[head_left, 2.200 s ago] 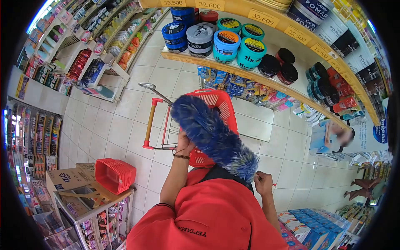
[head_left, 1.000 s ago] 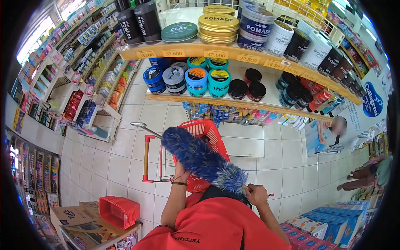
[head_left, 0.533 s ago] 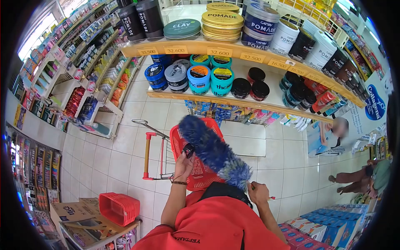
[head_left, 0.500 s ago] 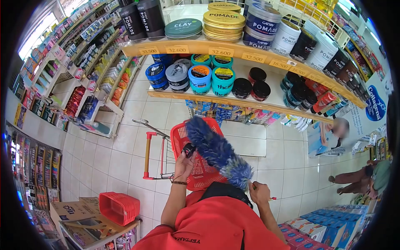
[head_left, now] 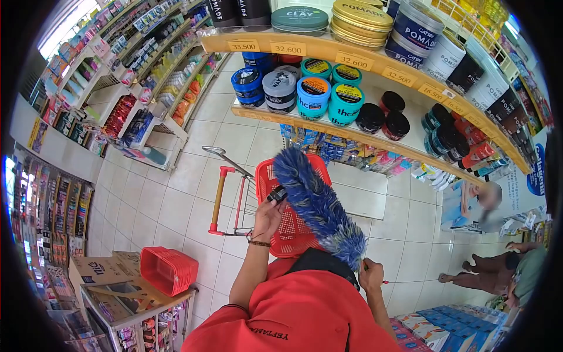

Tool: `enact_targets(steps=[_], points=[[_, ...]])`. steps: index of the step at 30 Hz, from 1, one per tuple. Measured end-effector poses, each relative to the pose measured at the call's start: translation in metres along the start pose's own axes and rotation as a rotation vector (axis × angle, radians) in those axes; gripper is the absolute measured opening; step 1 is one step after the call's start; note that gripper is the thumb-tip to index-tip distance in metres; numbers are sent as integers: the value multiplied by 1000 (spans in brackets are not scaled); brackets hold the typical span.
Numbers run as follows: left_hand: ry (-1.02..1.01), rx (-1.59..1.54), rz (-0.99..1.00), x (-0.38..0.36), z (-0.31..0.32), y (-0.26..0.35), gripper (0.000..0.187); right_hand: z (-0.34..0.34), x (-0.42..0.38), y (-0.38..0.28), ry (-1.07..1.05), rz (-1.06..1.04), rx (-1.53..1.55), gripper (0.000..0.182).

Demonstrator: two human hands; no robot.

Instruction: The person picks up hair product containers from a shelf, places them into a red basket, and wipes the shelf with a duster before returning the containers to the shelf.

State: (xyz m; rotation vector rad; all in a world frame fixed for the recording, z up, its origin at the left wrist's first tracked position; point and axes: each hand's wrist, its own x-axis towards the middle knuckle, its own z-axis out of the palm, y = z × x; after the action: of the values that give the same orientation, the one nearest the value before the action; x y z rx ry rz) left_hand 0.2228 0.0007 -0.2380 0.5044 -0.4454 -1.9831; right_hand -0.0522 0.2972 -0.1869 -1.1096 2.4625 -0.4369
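Note:
My left hand (head_left: 268, 220) is closed around a small black jar (head_left: 277, 194), held above the red shopping basket (head_left: 285, 242). At lower right my right hand (head_left: 371, 276) is closed on the handle end of a fluffy blue duster (head_left: 314, 202). The duster slants across the basket, its far end close to the jar. Most of the handle is hidden in my fingers. In front of me, the lower shelf carries more black jars (head_left: 370, 118), teal tubs (head_left: 347, 105) and a blue-lidded tub (head_left: 247, 86).
The basket sits on a metal trolley with a red and yellow handle (head_left: 220, 199). Pomade tins (head_left: 360, 23) line the upper shelf above price labels. At lower left, stacked red baskets (head_left: 169, 270) rest beside a cardboard box (head_left: 97, 273). Another person (head_left: 498, 271) is at right.
My view has shifted, so shelves and basket sit further right in the picture. Both hands keep hold of the jar and the duster.

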Motion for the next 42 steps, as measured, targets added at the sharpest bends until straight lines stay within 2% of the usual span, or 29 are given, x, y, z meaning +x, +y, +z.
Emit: enact_targets(steps=[2, 4, 7, 9, 11, 12, 14, 16, 19, 21, 23, 25, 28, 30, 32, 34, 36, 37, 39, 41, 42], points=[[38, -17, -77, 4, -18, -5, 49, 0, -2, -3, -33, -47, 43, 40], [36, 9, -51, -1, 2, -2, 50, 3, 0, -3, -59, -97, 51, 36], [-1, -72, -9, 0, 20, 8, 50, 8, 9, -5, 21, 20, -105, 32], [36, 42, 46, -3, 36, 13, 52, 7, 12, -5, 26, 16, -74, 33], [89, 93, 84, 6, 8, 5, 55, 8, 10, 0, 19, 17, -46, 33], [108, 160, 74, 11, -16, -1, 59, 10, 9, 3, -9, -52, 47, 34], [118, 229, 64, 13, -21, 1, 63, 11, 11, 3, -28, -121, 144, 35], [21, 304, 110, 3, 4, 14, 72, 11, 14, -3, -47, -78, 101, 37], [18, 346, 165, -5, 32, 25, 75, 4, 20, -11, 17, 29, -61, 37], [37, 388, 191, -5, 42, 31, 78, 3, 20, -3, -15, 11, -70, 30], [84, 688, 253, -4, 43, 35, 83, 10, 16, 10, -46, -92, 79, 35], [57, 743, 272, -3, 34, 38, 84, 10, 18, 9, -55, -142, 123, 33], [25, 773, 345, -10, 38, 41, 78, -3, 20, 1, -67, -112, 32, 30], [47, 753, 340, -12, 46, 44, 76, -15, 23, -7, -23, -36, -167, 28], [76, 737, 324, -15, 44, 44, 75, -12, 21, 6, -33, -74, -101, 30], [145, 873, 271, -12, 32, 40, 74, -16, 17, 4, -36, -104, -30, 31], [84, 823, 287, -11, 24, 38, 73, -19, 16, -4, -24, -243, -15, 32], [21, 775, 301, -11, 22, 36, 73, -16, 18, -6, -19, -239, -14, 32], [37, 736, 311, -14, 29, 32, 71, -12, 23, -7, 10, -88, -134, 31], [47, 436, 322, -14, 44, 36, 73, -16, 24, -9, 31, -49, -135, 30], [30, 372, 296, -16, 51, 38, 64, -17, 23, -10, 45, -5, -134, 30]])
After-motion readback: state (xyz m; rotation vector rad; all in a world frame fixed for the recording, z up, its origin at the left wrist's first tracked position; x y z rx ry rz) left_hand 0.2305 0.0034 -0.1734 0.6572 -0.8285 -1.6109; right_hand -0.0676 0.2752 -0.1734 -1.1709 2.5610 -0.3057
